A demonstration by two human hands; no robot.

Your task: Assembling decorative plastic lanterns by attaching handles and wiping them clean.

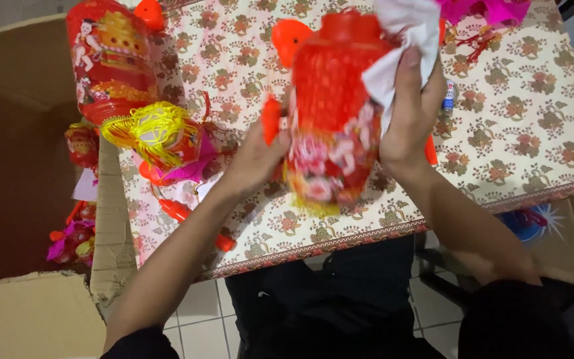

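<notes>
A red paper lantern (pixel 330 126) with flower prints and a yellow fringe hangs above the table, held between both my hands. My left hand (pixel 255 159) grips its left side near an orange plastic piece. On its right side, my right hand (pixel 412 113) presses a white cloth (pixel 403 40) against the lantern's upper part. The lantern is blurred by motion.
The table (pixel 533 133) has a floral cloth. A second red lantern (pixel 111 60) with yellow tassel (pixel 151 129) lies at the left edge, over an open cardboard box (pixel 14 166) holding more decorations. Pink items (pixel 483 10) lie at the far right. A tiled floor shows below.
</notes>
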